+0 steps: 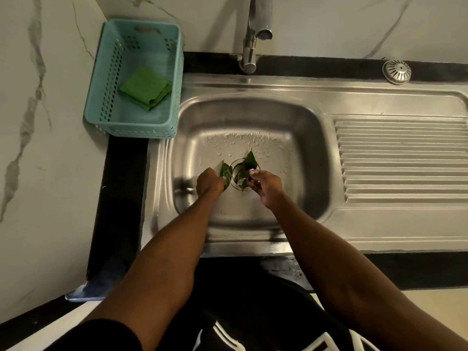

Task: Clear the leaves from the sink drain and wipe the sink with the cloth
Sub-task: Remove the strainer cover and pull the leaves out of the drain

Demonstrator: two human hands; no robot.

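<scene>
Both hands reach down into the steel sink point(298, 115) at the round drain point(236, 166). My left hand point(209, 183) is closed on a dark green leaf point(226, 171) at the drain's left edge. My right hand point(266, 187) pinches the leaves point(249, 160) lying over the drain's right side; more leaves lie in the opening between the hands. Water drops dot the basin floor behind the drain. A folded green cloth point(145, 87) lies in the teal basket point(106, 72) at the sink's back left.
The tap point(249, 50) stands behind the basin with its spout over it. A metal drain strainer point(396, 71) rests on the black counter at the back right. The ribbed draining board point(402, 160) lies right of the basin. Marble wall closes the left side.
</scene>
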